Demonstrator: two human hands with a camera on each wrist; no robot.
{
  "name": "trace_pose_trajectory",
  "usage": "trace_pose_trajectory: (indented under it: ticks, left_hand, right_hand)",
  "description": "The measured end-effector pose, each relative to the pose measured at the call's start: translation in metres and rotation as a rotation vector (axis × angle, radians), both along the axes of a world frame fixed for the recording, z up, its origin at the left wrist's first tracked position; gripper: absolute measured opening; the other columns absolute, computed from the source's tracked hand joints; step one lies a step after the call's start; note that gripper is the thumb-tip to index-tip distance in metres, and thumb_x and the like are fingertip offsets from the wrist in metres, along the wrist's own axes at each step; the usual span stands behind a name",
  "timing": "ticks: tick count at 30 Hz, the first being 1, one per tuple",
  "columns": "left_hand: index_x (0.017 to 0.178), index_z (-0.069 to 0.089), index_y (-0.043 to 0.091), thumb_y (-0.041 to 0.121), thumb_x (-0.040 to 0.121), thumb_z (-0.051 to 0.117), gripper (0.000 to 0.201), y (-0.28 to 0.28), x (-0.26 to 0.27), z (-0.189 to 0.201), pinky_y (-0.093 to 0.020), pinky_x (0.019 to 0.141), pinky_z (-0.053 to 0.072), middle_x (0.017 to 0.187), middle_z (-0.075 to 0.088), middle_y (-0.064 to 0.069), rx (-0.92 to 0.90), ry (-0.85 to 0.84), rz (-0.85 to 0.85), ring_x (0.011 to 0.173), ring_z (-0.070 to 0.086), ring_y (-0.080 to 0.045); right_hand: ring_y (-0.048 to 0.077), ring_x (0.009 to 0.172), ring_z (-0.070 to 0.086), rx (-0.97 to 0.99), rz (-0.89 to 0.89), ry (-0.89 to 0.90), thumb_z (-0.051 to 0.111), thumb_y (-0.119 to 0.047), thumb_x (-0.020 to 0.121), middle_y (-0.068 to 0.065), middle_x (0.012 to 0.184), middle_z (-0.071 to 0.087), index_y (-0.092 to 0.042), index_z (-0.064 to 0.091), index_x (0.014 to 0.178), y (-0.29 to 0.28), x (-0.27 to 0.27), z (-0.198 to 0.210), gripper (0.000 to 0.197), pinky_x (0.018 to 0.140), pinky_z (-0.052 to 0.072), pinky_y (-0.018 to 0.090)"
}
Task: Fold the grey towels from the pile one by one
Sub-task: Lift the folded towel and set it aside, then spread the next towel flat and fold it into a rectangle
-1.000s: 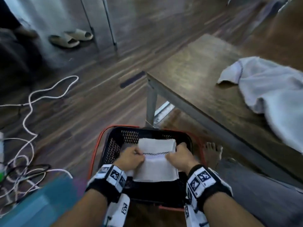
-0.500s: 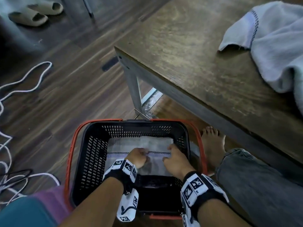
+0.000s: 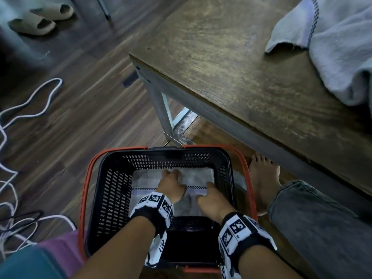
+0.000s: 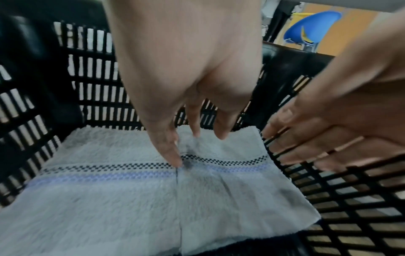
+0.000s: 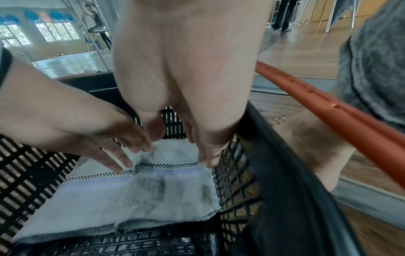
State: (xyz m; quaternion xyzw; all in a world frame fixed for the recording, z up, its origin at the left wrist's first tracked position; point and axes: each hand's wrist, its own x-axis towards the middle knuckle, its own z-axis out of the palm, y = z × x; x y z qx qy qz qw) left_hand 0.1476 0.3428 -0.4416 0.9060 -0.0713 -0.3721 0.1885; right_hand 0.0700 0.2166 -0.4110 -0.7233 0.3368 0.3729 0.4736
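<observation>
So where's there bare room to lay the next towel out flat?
The table, bare from its near-left corner up to the grey towels. The basket is crowded: folded towel and both hands fill it.

One folded towel [image 3: 198,179] in one basket [image 3: 112,190], one unfolded towel [image 3: 340,49], two slippers [image 3: 32,25].

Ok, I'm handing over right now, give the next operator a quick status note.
Left hand: open, fingers straight, touching the folded towel.
Right hand: open over the same towel, holding nothing.
Folded towel lies flat on the floor of the black basket, beside the table.
Done: that towel folded and in the basket.
Left: the unfolded grey towels lying on the table; pull both hands out and take the next one.
</observation>
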Motion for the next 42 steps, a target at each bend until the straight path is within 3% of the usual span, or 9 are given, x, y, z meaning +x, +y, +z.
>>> trace_pose_trajectory:
  ticks: [3, 8, 12, 17, 23, 28, 34, 37, 42]
  left_hand:
    - [0.139, 0.048, 0.011, 0.013, 0.092, 0.059, 0.048, -0.007, 0.004, -0.009, -0.033, 0.106, 0.042, 0.146, 0.037, -0.013, -0.012, -0.012, -0.122, 0.128, 0.05, -0.03]
    - [0.143, 0.044, 0.015, 0.025, 0.091, 0.065, 0.058, -0.03, 0.005, -0.016, -0.042, 0.108, 0.044, 0.145, 0.038, -0.015, 0.123, 0.013, -0.247, 0.131, 0.047, -0.035]
    - [0.15, 0.039, 0.012, 0.014, 0.102, 0.046, 0.048, -0.051, 0.002, -0.02, -0.047, 0.115, 0.032, 0.155, 0.034, -0.017, -0.019, 0.024, -0.465, 0.141, 0.035, -0.035]
    - [0.155, 0.026, 0.018, 0.018, 0.103, 0.04, 0.054, -0.052, -0.001, -0.037, -0.053, 0.116, 0.028, 0.162, 0.017, -0.012, 0.115, 0.12, -0.524, 0.147, 0.018, -0.036]
    - [0.143, 0.04, 0.022, 0.023, 0.091, 0.061, 0.056, -0.033, -0.007, -0.022, -0.05, 0.105, 0.044, 0.145, 0.034, -0.011, 0.229, -0.082, -0.35, 0.133, 0.04, -0.034]
    - [0.141, 0.041, 0.009, 0.006, 0.091, 0.06, 0.054, 0.004, -0.019, -0.011, -0.026, 0.083, 0.054, 0.135, 0.053, -0.011, 0.208, 0.18, -0.182, 0.113, 0.062, -0.025]
    - [0.11, 0.066, 0.006, 0.015, 0.097, 0.053, 0.021, 0.02, -0.008, 0.065, -0.027, 0.084, 0.047, 0.114, 0.068, -0.012, -0.003, 0.073, -0.153, 0.104, 0.063, -0.027]
    - [0.086, 0.065, 0.006, 0.019, 0.097, 0.051, 0.022, 0.02, 0.009, 0.129, -0.031, 0.07, 0.045, 0.093, 0.071, -0.014, -0.047, 0.001, -0.188, 0.078, 0.059, -0.023]
    - [0.087, 0.068, 0.007, 0.021, 0.095, 0.054, 0.021, -0.007, 0.018, 0.25, -0.033, 0.08, 0.05, 0.097, 0.073, -0.01, -0.162, -0.327, -0.273, 0.091, 0.066, -0.026]
  right_hand:
    - [0.036, 0.126, 0.056, 0.0, -0.026, -0.023, 0.046, -0.02, 0.102, 0.017, 0.15, 0.046, -0.013, 0.011, 0.161, -0.003, 0.004, 0.002, 0.069, 0.094, 0.044, 0.037]
    - [0.035, 0.131, 0.053, -0.028, -0.135, -0.098, 0.047, -0.017, 0.101, 0.018, 0.148, 0.051, -0.012, 0.022, 0.159, -0.002, 0.001, 0.009, 0.064, 0.108, 0.044, 0.04]
    - [0.034, 0.114, 0.061, -0.143, -0.188, -0.242, 0.043, -0.013, 0.096, 0.015, 0.128, 0.06, -0.021, 0.035, 0.15, 0.0, 0.002, 0.022, 0.056, 0.099, 0.048, 0.04]
    - [0.027, 0.101, 0.06, -0.117, -0.183, -0.24, 0.042, -0.009, 0.094, 0.012, 0.123, 0.06, -0.019, 0.035, 0.146, -0.007, 0.01, 0.022, 0.053, 0.085, 0.047, 0.036]
    - [0.031, 0.115, 0.058, -0.055, -0.129, -0.158, 0.045, -0.01, 0.096, 0.016, 0.139, 0.055, -0.013, 0.033, 0.153, -0.011, 0.007, 0.02, 0.058, 0.091, 0.044, 0.031]
    - [0.037, 0.122, 0.057, -0.045, 0.019, -0.114, 0.044, -0.017, 0.102, 0.018, 0.138, 0.055, -0.01, 0.047, 0.135, -0.01, 0.003, 0.035, 0.034, 0.102, 0.048, 0.044]
    - [0.038, 0.123, 0.056, -0.185, 0.299, -0.151, 0.043, -0.034, 0.101, 0.015, 0.142, 0.053, -0.012, 0.041, 0.143, 0.007, 0.011, 0.102, 0.047, 0.1, 0.047, 0.045]
    - [0.037, 0.112, 0.059, -0.252, 0.194, -0.33, 0.041, -0.034, 0.099, 0.014, 0.126, 0.059, -0.013, 0.051, 0.124, 0.011, 0.02, 0.16, 0.035, 0.095, 0.049, 0.045]
    - [0.028, 0.095, 0.058, -0.283, 0.131, -0.616, 0.043, -0.022, 0.096, 0.018, 0.114, 0.065, -0.009, 0.058, 0.096, -0.019, 0.023, 0.28, 0.02, 0.083, 0.049, 0.041]
